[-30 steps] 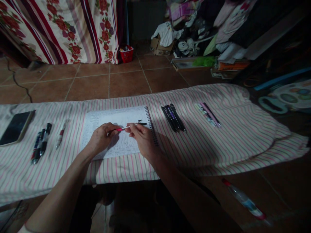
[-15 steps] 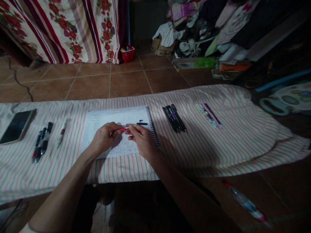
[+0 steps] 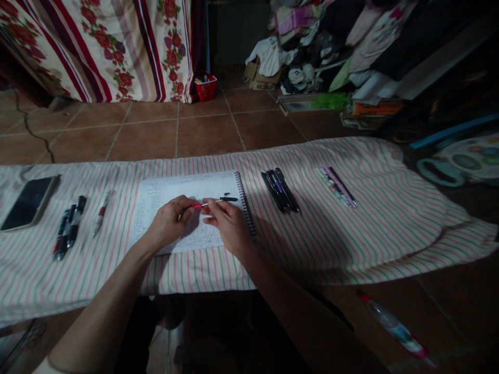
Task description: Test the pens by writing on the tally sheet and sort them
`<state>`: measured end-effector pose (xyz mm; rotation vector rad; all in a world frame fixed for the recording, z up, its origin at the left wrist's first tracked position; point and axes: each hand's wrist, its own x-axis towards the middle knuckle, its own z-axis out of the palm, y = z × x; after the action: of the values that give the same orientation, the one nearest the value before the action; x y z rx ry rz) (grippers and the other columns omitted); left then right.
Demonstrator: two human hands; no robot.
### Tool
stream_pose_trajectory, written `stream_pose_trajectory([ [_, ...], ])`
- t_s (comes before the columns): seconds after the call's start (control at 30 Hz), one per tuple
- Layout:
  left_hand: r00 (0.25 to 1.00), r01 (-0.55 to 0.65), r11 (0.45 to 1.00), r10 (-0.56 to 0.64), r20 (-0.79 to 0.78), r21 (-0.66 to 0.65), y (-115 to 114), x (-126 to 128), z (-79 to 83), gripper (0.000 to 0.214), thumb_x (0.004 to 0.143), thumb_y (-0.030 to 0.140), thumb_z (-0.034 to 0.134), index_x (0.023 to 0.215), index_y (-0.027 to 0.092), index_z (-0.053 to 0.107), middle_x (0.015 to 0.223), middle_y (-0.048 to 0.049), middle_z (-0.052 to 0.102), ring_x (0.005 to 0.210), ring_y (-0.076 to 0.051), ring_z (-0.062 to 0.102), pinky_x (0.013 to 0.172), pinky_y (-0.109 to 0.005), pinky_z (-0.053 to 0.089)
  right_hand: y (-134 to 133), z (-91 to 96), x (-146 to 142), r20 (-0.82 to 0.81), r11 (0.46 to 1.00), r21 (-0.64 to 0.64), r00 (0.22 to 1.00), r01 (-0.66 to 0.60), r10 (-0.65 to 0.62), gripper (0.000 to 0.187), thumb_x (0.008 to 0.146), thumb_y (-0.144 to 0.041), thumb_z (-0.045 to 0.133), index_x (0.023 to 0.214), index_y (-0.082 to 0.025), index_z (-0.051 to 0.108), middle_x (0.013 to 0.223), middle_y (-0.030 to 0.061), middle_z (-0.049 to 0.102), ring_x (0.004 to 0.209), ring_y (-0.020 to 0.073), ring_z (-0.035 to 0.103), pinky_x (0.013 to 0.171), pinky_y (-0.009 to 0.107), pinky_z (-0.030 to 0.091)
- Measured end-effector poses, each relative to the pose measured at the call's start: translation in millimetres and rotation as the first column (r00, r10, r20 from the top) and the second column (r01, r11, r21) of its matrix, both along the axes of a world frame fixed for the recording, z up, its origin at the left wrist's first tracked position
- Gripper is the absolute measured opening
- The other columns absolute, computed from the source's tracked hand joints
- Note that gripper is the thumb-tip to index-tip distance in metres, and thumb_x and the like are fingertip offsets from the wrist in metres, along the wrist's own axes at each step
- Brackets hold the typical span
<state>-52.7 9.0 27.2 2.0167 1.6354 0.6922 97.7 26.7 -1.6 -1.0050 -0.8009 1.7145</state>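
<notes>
My left hand [image 3: 171, 219] is closed in a pinch on a pink pen piece [image 3: 198, 205], most of it hidden by the fingers. From its right end runs a thin pale rod [image 3: 205, 204], like a pen refill, which the fingertips of my right hand [image 3: 231, 222] pinch. Both hands are over an open spiral notebook [image 3: 195, 183] with writing on its page. On the page just beyond my right hand lies a black pen part [image 3: 229, 199], with a tiny dark piece [image 3: 226, 194] near it.
Black pens [image 3: 280, 191] and patterned pens [image 3: 336, 187] lie right of the notebook. To the left are a white-and-red pen [image 3: 101, 215], dark pens [image 3: 70, 228] and a phone [image 3: 29, 202]. Everything rests on a striped cloth [image 3: 312, 244]. A bottle [image 3: 393, 324] lies on the floor.
Both hands keep nearly the same place and the same pinch on the pen pieces. The whole view has shifted very slightly.
</notes>
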Motion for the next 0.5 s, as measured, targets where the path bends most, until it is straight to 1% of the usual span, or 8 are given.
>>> stream_pose_trajectory([
  [0.13, 1.0, 0.001, 0.999, 0.0, 0.012, -0.034, -1.1, 2.7, 2.4, 0.026, 0.084, 0.025, 0.045, 0.096, 0.016, 0.066, 0.088, -0.0061, 0.064, 0.08, -0.018, 0.06, 0.073, -0.03, 0.048, 2.2, -2.0, 1.1, 0.032, 1.0, 0.028, 0.999, 0.002, -0.003, 0.023, 0.07, -0.041, 0.068, 0.08, -0.021, 0.072, 0.07, 0.0009, 0.065, 0.069, 0.0116, 0.061, 0.057, 0.023, 0.049],
  [0.33, 0.995, -0.032, 0.999, 0.033, -0.095, 0.017, 0.5, 1.8, -1.1, 0.029, 0.087, 0.032, 0.044, 0.093, 0.016, 0.068, 0.085, -0.007, 0.066, 0.078, -0.019, 0.061, 0.071, -0.031, 0.047, 1.5, 0.0, 1.1, 0.066, 1.0, 0.022, 0.998, -0.006, 0.005, 0.022, 0.069, -0.039, 0.068, 0.079, -0.02, 0.072, 0.069, -0.0004, 0.062, 0.065, 0.0099, 0.057, 0.057, 0.023, 0.047],
  [0.43, 0.995, -0.069, 0.997, 0.071, -0.068, 0.037, 1.4, 0.5, -3.4, 0.026, 0.086, 0.033, 0.048, 0.096, 0.018, 0.066, 0.088, -0.0065, 0.068, 0.078, -0.019, 0.063, 0.07, -0.03, 0.048, 1.7, -0.2, 0.2, 0.051, 1.0, 0.017, 0.999, 0.0, -0.001, 0.019, 0.069, -0.038, 0.069, 0.078, -0.021, 0.072, 0.066, -0.0016, 0.06, 0.062, 0.0088, 0.055, 0.058, 0.023, 0.047],
  [0.5, 0.993, -0.1, 0.994, 0.102, -0.054, 0.033, 1.5, 0.5, -4.1, 0.026, 0.085, 0.034, 0.051, 0.1, 0.018, 0.065, 0.086, -0.0054, 0.069, 0.075, -0.018, 0.063, 0.068, -0.029, 0.048, 2.2, -1.2, -0.4, 0.026, 1.0, 0.015, 1.0, 0.004, -0.005, 0.018, 0.069, -0.037, 0.068, 0.076, -0.02, 0.071, 0.064, -0.0022, 0.059, 0.059, 0.0077, 0.053, 0.058, 0.023, 0.046],
])
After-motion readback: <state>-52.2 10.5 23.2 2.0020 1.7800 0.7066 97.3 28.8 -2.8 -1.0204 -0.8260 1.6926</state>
